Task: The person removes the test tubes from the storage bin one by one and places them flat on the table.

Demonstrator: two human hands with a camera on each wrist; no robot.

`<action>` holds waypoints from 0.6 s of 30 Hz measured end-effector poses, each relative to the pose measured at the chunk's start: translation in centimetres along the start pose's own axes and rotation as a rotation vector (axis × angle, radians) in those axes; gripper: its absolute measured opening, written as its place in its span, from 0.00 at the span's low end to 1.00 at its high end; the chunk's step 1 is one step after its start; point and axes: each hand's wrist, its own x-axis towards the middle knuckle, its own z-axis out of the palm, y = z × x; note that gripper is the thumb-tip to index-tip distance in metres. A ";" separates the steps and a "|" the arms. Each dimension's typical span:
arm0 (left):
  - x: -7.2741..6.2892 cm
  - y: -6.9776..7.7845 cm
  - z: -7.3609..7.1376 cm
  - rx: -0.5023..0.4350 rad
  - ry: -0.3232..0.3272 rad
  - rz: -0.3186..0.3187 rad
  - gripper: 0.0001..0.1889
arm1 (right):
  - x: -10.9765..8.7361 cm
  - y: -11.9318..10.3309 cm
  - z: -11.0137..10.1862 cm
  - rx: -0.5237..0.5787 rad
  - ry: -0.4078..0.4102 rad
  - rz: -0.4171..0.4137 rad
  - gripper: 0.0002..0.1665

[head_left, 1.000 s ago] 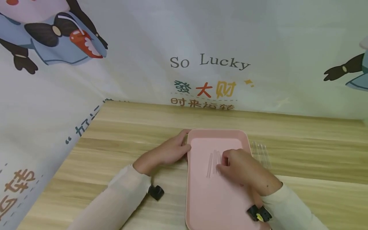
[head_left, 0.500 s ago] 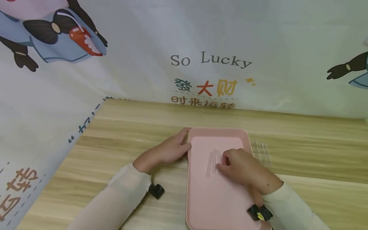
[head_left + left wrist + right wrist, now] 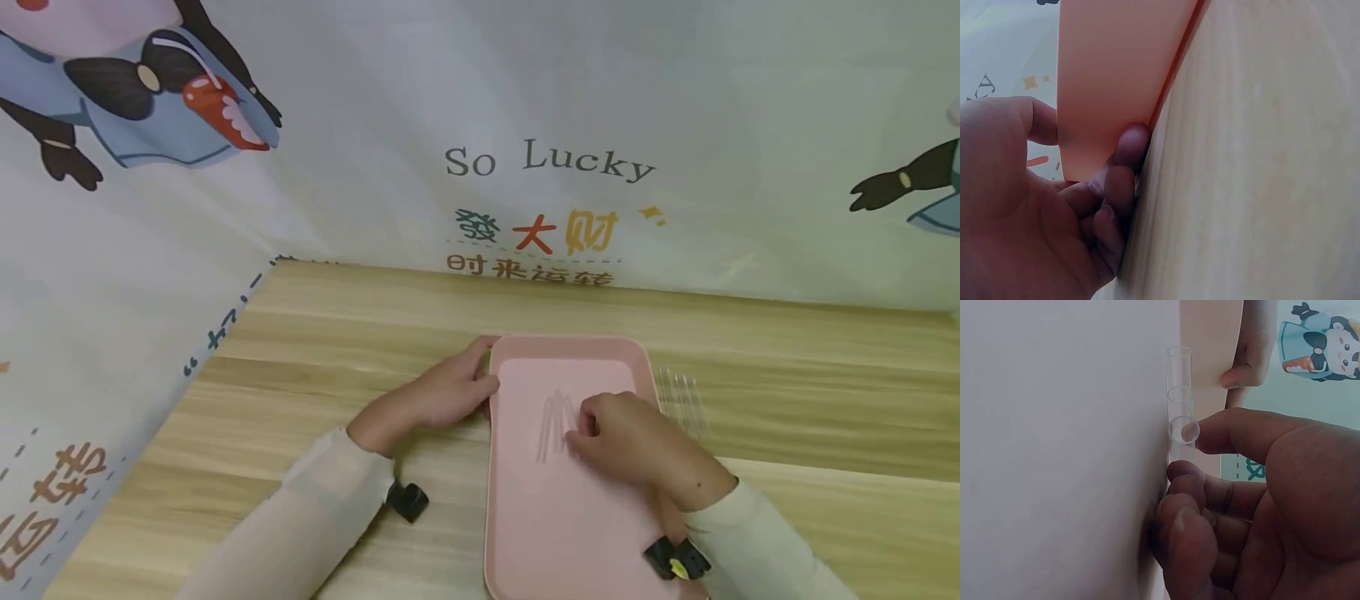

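A pink tray (image 3: 555, 533) lies lengthwise on the wooden table. My left hand (image 3: 450, 392) grips its left side near the far corner; in the left wrist view the thumb is at the rim and the fingers curl against the tray's outer wall (image 3: 1110, 81). Over the tray, my right hand (image 3: 637, 442) pinches a clear tube (image 3: 1175, 442) between thumb and index finger. Two similar clear tubes (image 3: 1179, 365) lie beyond it in the right wrist view. From the head, these tubes (image 3: 543, 429) lie side by side, their far ends close together.
Several more clear tubes (image 3: 682, 400) lie on the table just right of the tray, partly behind the right hand. A printed white cloth (image 3: 360, 150) stands behind the table (image 3: 360, 333) and along its left. Black devices (image 3: 408, 502) are worn at both wrists.
The clear tubes on the tray have shifted slightly left and their far ends have drawn together. Both hands stay in nearly the same place.
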 end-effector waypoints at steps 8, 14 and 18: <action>-0.1 0.2 -0.1 -0.010 -0.006 0.004 0.30 | 0.1 -0.2 -0.2 -0.032 0.012 -0.003 0.17; 0.0 0.3 -0.2 0.012 0.001 -0.005 0.30 | 0.0 -0.3 -0.5 -0.066 0.048 -0.018 0.17; -0.1 0.3 -0.2 0.008 -0.005 -0.009 0.30 | 0.0 -0.3 -0.5 -0.070 0.066 -0.030 0.16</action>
